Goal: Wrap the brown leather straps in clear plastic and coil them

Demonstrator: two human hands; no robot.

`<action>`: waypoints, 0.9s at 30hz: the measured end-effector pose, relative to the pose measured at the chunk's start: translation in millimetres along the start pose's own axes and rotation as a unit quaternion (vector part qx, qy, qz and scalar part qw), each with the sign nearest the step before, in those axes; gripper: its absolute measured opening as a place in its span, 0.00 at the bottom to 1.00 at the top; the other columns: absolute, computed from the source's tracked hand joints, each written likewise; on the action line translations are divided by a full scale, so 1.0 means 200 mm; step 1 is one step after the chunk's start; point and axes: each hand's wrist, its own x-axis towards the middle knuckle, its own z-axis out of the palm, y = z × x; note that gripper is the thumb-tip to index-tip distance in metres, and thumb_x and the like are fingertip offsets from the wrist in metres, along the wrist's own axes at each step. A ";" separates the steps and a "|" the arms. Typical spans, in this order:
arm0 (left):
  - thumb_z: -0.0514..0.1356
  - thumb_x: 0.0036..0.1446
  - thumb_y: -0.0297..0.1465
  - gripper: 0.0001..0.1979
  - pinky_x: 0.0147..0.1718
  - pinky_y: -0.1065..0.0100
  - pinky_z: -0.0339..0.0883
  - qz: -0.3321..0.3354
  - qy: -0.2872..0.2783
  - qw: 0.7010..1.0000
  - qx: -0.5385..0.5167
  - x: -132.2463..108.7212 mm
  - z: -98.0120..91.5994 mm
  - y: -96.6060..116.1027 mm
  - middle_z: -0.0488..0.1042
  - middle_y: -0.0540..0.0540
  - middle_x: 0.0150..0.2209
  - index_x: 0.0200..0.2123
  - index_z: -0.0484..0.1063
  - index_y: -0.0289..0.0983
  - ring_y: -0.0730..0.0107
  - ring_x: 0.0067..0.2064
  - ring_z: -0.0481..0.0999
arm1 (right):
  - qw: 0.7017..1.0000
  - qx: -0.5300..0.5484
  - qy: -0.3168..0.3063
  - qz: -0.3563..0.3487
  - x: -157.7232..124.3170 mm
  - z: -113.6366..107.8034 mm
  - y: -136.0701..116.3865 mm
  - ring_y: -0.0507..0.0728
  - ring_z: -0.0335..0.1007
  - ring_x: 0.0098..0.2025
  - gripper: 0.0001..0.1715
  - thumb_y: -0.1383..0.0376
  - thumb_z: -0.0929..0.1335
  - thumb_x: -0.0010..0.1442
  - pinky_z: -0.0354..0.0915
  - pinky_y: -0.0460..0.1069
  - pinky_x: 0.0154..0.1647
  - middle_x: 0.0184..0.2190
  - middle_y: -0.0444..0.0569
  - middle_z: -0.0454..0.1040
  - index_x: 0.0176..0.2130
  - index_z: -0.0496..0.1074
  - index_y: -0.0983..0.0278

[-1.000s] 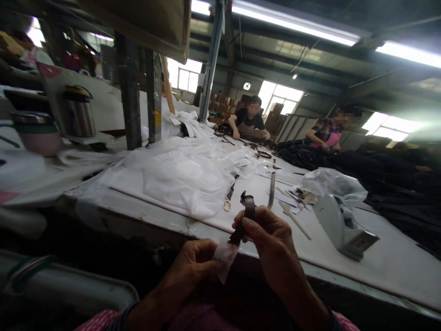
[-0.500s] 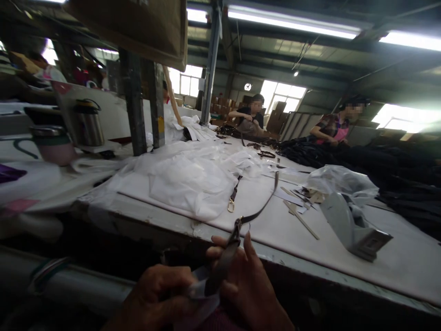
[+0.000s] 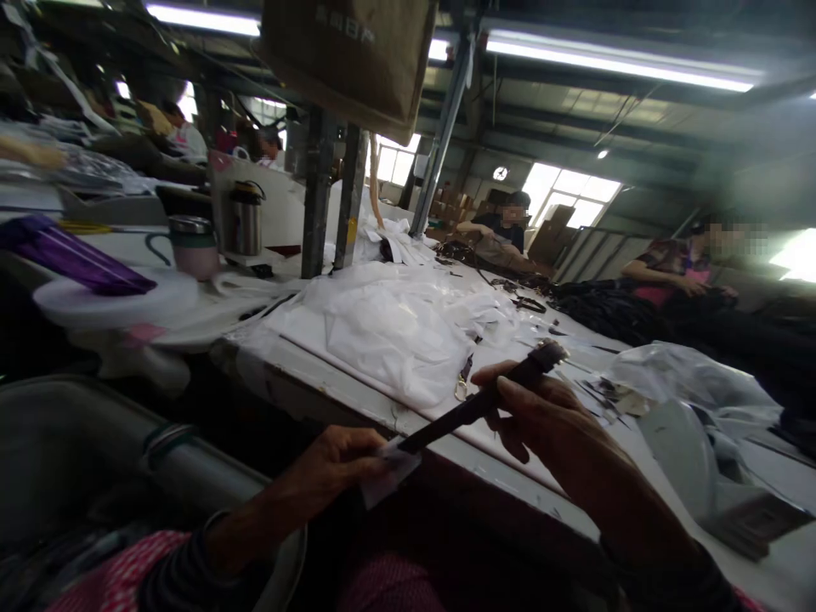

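A dark leather strap [image 3: 475, 408] is stretched between my two hands in front of the table edge. My right hand [image 3: 541, 416] is closed round its upper part, fingers wrapped over it near the far end. My left hand [image 3: 341, 463] pinches a small pale piece of cloth or paper [image 3: 388, 472] against the strap's lower end. Another strap with a brass clasp [image 3: 460, 387] lies on the table just behind.
White plastic sheeting [image 3: 395, 327] covers the white table [image 3: 319, 382]. A grey angled stand [image 3: 701, 472] sits right. A pink cup [image 3: 191, 246] and a steel flask [image 3: 246, 217] stand left. Two other people [image 3: 503, 225] work at the far end near dark goods [image 3: 612, 310].
My hands have pulled the strap out straight and raised it; before it hung bent, trailing onto the table. The view has swung left.
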 end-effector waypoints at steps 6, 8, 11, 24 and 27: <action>0.63 0.63 0.46 0.20 0.31 0.72 0.61 0.027 -0.036 0.999 0.012 0.09 0.05 0.12 0.75 0.48 0.29 0.35 0.79 0.32 0.73 0.29 0.69 | 0.992 -0.090 -0.033 -0.077 0.05 0.02 -0.11 0.52 0.67 0.27 0.14 0.59 0.72 0.67 0.63 0.44 0.22 0.28 0.49 0.74 0.46 0.78 0.66; 0.61 0.63 0.48 0.22 0.28 0.72 0.60 0.023 -0.036 0.999 0.000 0.10 0.08 0.15 0.77 0.46 0.29 0.36 0.78 0.32 0.73 0.27 0.69 | 0.991 -0.098 -0.033 -0.085 0.07 0.04 -0.10 0.52 0.67 0.25 0.14 0.58 0.71 0.67 0.63 0.44 0.22 0.26 0.47 0.73 0.45 0.77 0.67; 0.58 0.65 0.49 0.24 0.25 0.72 0.58 0.035 -0.023 0.999 -0.013 0.12 0.12 0.17 0.78 0.43 0.28 0.38 0.76 0.32 0.74 0.25 0.69 | 0.991 -0.099 -0.021 -0.091 0.08 0.06 -0.06 0.53 0.68 0.25 0.14 0.58 0.71 0.67 0.63 0.44 0.21 0.25 0.46 0.74 0.45 0.75 0.66; 0.48 0.68 0.54 0.28 0.21 0.74 0.57 0.101 0.109 0.989 -0.010 0.24 0.33 0.24 0.72 0.49 0.23 0.42 0.74 0.36 0.73 0.22 0.65 | 0.987 -0.120 0.010 -0.103 0.05 0.12 0.00 0.55 0.72 0.26 0.16 0.56 0.73 0.63 0.63 0.45 0.21 0.24 0.48 0.76 0.37 0.73 0.67; 0.46 0.68 0.54 0.29 0.27 0.70 0.63 0.127 0.125 0.983 -0.041 0.27 0.38 0.27 0.75 0.47 0.26 0.46 0.72 0.36 0.69 0.27 0.70 | 0.986 -0.142 0.025 -0.082 0.05 0.14 0.03 0.55 0.70 0.26 0.18 0.53 0.73 0.63 0.60 0.45 0.21 0.24 0.48 0.76 0.37 0.74 0.66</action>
